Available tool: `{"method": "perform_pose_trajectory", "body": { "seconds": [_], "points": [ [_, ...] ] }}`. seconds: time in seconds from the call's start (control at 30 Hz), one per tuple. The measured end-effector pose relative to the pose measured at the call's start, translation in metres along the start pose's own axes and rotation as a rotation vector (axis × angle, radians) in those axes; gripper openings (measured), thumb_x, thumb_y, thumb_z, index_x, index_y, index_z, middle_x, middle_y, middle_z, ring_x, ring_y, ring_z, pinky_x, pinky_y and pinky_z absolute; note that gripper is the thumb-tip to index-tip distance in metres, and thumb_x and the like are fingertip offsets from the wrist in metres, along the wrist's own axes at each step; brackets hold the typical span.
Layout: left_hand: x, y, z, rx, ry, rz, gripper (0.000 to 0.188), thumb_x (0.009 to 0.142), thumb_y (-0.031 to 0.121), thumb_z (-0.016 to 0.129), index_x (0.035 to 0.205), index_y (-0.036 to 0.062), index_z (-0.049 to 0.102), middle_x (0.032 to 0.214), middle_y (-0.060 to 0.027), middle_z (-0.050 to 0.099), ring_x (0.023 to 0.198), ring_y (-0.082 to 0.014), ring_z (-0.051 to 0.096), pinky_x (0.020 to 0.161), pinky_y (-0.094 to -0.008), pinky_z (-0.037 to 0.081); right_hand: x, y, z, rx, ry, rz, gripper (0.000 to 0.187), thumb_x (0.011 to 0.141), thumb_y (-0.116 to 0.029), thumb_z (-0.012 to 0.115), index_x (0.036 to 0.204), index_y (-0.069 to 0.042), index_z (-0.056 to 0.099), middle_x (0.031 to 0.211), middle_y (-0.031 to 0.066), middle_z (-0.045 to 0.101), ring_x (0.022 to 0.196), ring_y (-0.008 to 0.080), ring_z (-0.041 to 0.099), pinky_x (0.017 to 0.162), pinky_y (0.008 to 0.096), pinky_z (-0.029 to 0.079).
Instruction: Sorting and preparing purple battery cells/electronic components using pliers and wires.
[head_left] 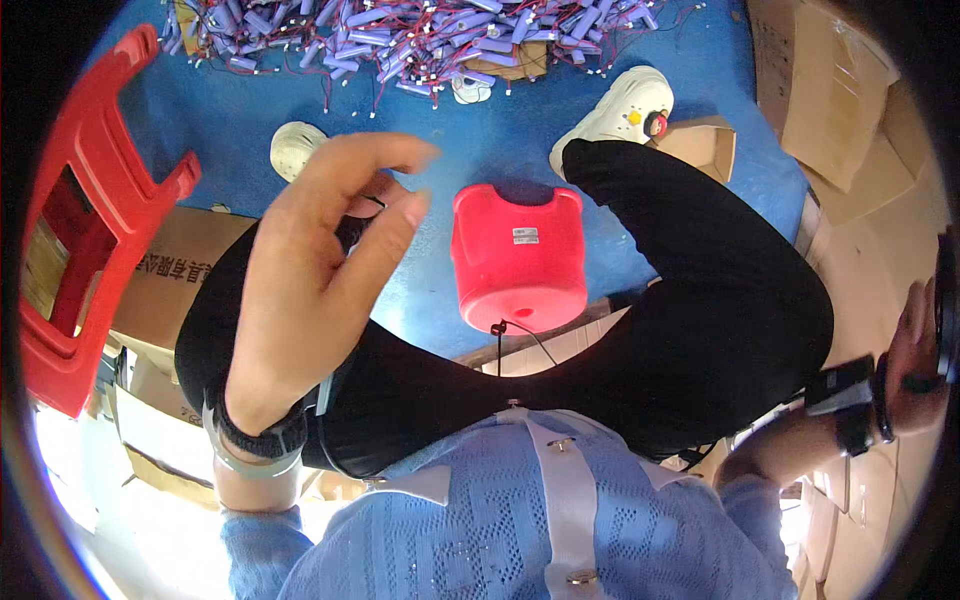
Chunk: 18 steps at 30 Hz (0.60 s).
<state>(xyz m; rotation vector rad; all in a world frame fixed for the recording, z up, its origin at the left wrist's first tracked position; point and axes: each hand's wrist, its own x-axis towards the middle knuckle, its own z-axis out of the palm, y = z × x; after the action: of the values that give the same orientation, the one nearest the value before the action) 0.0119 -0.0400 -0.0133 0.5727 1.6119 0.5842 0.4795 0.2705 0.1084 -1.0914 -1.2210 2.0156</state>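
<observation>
Our left hand is raised, half open, fingers curved. Near it, between our legs, a small red stool on the blue floor bears a white label, too small to read. Dark characters mark the cardboard box at left. We cannot tell whether our right hand, by the right edge, grips anything.

grips: 2 | white clogs: 2 | red stools: 2 | purple cylinders: dozens

Wired purple cylinders and cartons suggest a workshop.
</observation>
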Motion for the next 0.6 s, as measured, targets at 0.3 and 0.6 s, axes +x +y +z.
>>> {"method": "perform_pose_trajectory", "body": {
  "seconds": [0.3, 0.6],
  "points": [
    [0.024, 0.007, 0.002, 0.129, -0.145, -0.006, 0.021, 0.085, 0.007, 0.06, 0.106, 0.001, 0.057, 0.092, -0.0075, 0.058, 0.077, -0.0144, 0.055, 0.068, -0.0261, 0.043, -0.158, 0.108, 0.003, -0.98, 0.829, 0.759, 0.041, 0.087, -0.03, 0.056, 0.113, 0.002, 0.052, 0.107, 0.0131, 0.058, 0.087, 0.0152, 0.057, 0.076, 0.0258, 0.047],
    [0.043, -0.001, 0.002, 0.15, -0.178, -0.137, 0.021, 0.086, 0.004, 0.059, 0.106, 0.0004, 0.057, 0.085, -0.0062, 0.058, 0.072, -0.0118, 0.052, 0.068, -0.025, 0.043, -0.177, 0.253, -0.028, -0.802, 0.821, 0.704, 0.039, 0.087, -0.029, 0.056, 0.111, 0.001, 0.053, 0.104, 0.0117, 0.058, 0.086, 0.0148, 0.057, 0.075, 0.0261, 0.047]
  ]
}}
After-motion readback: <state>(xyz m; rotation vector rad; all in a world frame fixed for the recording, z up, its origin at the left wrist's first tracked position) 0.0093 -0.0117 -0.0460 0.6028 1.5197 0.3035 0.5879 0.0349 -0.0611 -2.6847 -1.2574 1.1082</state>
